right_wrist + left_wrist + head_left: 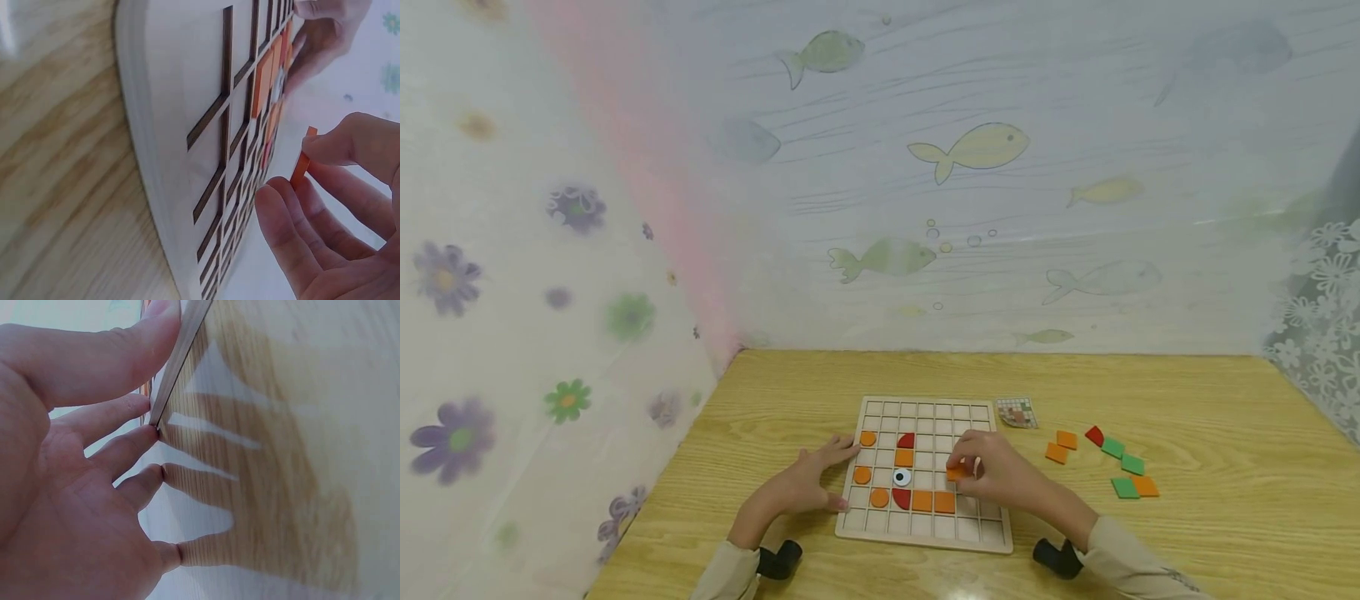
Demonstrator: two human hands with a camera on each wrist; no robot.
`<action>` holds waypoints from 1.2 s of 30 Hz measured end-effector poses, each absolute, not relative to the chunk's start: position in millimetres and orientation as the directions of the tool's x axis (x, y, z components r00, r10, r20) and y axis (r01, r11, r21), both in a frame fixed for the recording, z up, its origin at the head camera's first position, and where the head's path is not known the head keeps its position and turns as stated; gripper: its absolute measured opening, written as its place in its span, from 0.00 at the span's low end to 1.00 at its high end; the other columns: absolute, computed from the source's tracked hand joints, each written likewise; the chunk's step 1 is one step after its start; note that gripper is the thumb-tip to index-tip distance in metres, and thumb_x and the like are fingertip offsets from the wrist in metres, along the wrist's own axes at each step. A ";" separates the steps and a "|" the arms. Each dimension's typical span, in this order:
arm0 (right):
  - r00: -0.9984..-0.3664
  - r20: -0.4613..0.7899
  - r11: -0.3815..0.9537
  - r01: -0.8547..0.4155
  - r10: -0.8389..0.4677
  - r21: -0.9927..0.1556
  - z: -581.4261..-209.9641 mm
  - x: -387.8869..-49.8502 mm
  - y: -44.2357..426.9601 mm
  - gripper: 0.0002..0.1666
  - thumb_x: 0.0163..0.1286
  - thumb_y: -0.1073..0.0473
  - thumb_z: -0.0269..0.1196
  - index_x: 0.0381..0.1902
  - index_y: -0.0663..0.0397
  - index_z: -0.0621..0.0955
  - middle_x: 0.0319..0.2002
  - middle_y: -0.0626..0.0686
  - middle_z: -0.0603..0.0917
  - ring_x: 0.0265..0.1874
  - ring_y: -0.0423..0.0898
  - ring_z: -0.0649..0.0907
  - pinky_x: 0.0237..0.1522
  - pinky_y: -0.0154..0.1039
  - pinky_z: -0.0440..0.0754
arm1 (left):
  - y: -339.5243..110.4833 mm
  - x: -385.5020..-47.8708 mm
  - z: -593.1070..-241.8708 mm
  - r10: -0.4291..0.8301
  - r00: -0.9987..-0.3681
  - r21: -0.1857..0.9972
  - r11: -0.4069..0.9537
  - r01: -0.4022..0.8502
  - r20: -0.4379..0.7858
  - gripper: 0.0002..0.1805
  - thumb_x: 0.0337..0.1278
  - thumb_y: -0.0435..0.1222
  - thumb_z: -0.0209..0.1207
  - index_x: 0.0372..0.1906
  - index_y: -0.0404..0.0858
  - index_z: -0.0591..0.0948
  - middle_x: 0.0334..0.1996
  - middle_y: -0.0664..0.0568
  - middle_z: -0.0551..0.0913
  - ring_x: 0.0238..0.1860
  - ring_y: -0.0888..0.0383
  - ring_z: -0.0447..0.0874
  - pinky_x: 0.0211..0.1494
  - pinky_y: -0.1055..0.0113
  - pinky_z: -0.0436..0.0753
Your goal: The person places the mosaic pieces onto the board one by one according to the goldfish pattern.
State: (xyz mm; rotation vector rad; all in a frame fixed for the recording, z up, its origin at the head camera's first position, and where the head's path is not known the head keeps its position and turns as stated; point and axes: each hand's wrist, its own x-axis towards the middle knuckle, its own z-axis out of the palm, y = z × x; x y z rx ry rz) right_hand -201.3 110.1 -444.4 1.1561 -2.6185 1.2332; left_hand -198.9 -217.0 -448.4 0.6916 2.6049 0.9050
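Note:
A wooden grid board (925,545) lies on the table. My left hand (805,483) rests at its left edge with fingers spread; in the left wrist view the thumb and some fingertips touch the board's side (178,365). Over the board's right half, my right hand (1000,473) pinches an orange square tile (303,159) between thumb and fingers, held above the grid in the right wrist view. Set in the grid are orange discs (868,437), red quarter-circles (907,440), orange squares (944,502) and a white disc with a black eye (902,477).
Loose tiles lie right of the board: orange squares (1056,452), green pieces (1132,464) and a red quarter-circle (1095,435). A small patterned card (1017,412) sits by the board's upper right corner. Behind the wooden table (790,375) hangs a fish-print curtain (865,200).

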 end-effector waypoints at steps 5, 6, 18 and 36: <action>-0.729 0.286 0.432 -0.624 -0.622 -0.651 -444.1 -201.2 103.1 0.07 0.52 0.69 0.68 0.31 0.56 0.85 0.31 0.46 0.80 0.25 0.40 0.76 0.24 0.29 0.77 | -217.3 -200.8 -449.2 0.525 -0.842 0.643 0.688 0.336 -0.122 0.45 0.44 0.35 0.70 0.70 0.36 0.63 0.73 0.42 0.53 0.73 0.40 0.42 0.63 0.30 0.35; -0.730 0.282 0.436 -0.623 -0.623 -0.650 -444.4 -201.4 101.6 0.07 0.51 0.69 0.67 0.31 0.56 0.85 0.31 0.46 0.80 0.25 0.40 0.76 0.25 0.29 0.77 | -217.3 -200.8 -449.1 0.525 -0.842 0.642 0.689 0.335 -0.123 0.45 0.44 0.35 0.70 0.70 0.36 0.63 0.73 0.42 0.53 0.73 0.40 0.42 0.63 0.30 0.35; -0.716 0.268 0.395 -0.612 -0.645 -0.685 -449.8 -204.0 83.9 0.08 0.51 0.71 0.66 0.30 0.59 0.85 0.30 0.48 0.80 0.24 0.39 0.76 0.24 0.29 0.77 | -216.4 -200.0 -449.0 0.516 -0.846 0.648 0.691 0.321 -0.132 0.45 0.44 0.35 0.70 0.70 0.37 0.63 0.73 0.43 0.53 0.73 0.41 0.42 0.64 0.31 0.35; -0.728 0.202 0.461 -0.597 -0.655 -0.656 -450.3 -211.3 62.7 0.06 0.51 0.72 0.66 0.29 0.61 0.84 0.26 0.49 0.78 0.22 0.38 0.72 0.23 0.30 0.73 | -216.5 -198.4 -447.4 0.524 -0.844 0.648 0.683 0.337 -0.114 0.44 0.45 0.35 0.70 0.70 0.35 0.64 0.72 0.42 0.54 0.73 0.40 0.43 0.63 0.30 0.35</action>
